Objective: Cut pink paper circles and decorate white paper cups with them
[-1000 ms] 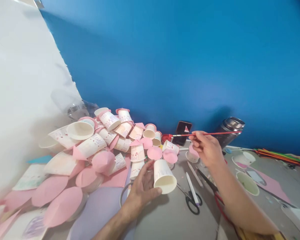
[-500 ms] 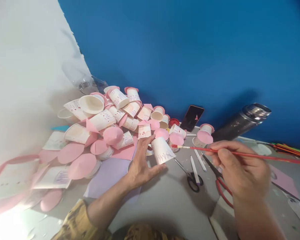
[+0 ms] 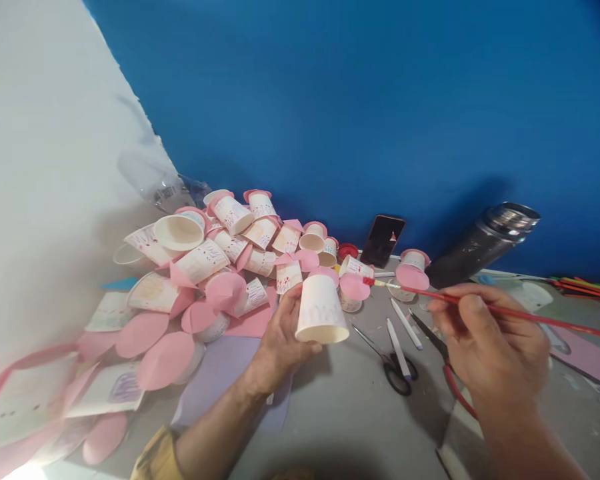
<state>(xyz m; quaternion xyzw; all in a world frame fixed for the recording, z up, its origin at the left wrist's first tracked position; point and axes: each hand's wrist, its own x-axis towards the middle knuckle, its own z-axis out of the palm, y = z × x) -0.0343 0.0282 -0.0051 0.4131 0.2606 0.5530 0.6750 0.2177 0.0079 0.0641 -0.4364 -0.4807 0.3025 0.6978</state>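
Note:
My left hand grips a white paper cup from its left side. The cup is upside down, its mouth tilted toward me, with faint purple zigzag marks near the rim and pink paper behind its base. Between the thumb and fingers of my right hand is a thin red paintbrush. Its red-painted tip points left, to the right of the cup and apart from it in the picture. Black-handled scissors and two white markers lie below the brush.
A heap of decorated paper cups with pink paper pieces fills the left side. Purple paper lies beneath. Along the blue wall stand a phone and a black flask. Red-handled scissors lie by my right hand.
The cup has turned in my left hand, so its mouth now faces more toward me and the marks show differently. The brush tip has moved right, away from the cup.

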